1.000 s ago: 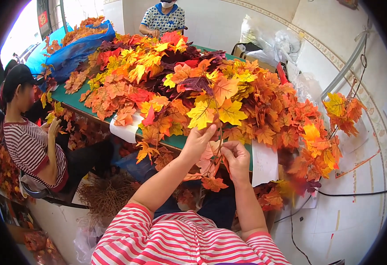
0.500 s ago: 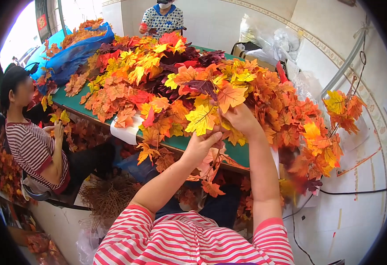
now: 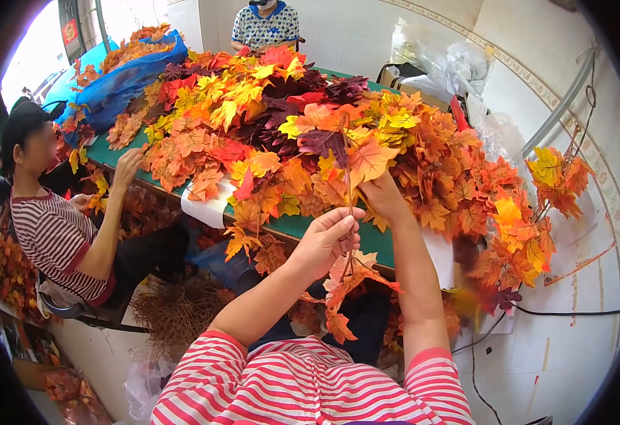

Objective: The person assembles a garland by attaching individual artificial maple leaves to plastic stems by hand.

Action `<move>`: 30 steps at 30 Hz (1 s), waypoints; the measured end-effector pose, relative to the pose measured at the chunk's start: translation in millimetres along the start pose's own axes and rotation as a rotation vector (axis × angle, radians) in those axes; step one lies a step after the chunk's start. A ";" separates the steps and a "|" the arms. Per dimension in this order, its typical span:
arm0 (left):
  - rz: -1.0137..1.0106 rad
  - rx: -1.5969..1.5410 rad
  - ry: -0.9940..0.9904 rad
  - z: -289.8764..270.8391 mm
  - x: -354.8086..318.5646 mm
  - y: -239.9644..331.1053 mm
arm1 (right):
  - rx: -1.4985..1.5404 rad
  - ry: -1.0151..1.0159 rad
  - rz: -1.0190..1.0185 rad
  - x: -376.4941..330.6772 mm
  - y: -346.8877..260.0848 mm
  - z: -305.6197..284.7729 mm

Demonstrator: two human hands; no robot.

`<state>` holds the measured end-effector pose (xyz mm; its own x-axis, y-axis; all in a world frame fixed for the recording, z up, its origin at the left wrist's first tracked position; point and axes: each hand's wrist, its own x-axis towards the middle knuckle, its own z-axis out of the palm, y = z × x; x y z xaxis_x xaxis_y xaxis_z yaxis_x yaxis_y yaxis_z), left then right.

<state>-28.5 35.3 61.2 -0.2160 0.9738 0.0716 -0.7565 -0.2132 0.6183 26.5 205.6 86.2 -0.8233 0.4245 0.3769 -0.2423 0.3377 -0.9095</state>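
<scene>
My left hand (image 3: 334,237) is closed round the thin brown stem of an artificial maple-leaf garland (image 3: 349,159). An orange leaf (image 3: 371,160) and a dark purple leaf (image 3: 324,144) fan out at the upper part of this stem, and paler orange leaves (image 3: 342,283) hang below my left hand over my lap. Just right of the stem, my right hand (image 3: 384,195) reaches up to the leaves at the table's edge. Its fingers are hidden behind the orange leaf and among the heap, so what they hold does not show.
A big heap of red, orange, yellow and purple leaves (image 3: 211,142) covers most of the green table (image 3: 288,226). One co-worker (image 3: 62,227) sits at the left, another person (image 3: 266,28) at the far side. Leaf sprays (image 3: 558,173) hang at the right; bare brown stems (image 3: 175,312) lie below.
The yellow leaf by my left hand is gone from there, leaving the stem bare. My right hand has shifted slightly down. The left co-worker's hand has moved out to the heap.
</scene>
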 end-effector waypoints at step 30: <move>0.579 0.378 0.319 -14.1 107.9 26.0 | -0.376 0.258 0.050 -38.5 -15.6 -2.0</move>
<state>-80.2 133.7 73.9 -0.7259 0.6318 0.2717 -0.2175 -0.5857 0.7808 63.0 185.7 86.2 -0.6629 0.6270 0.4091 0.0364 0.5728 -0.8189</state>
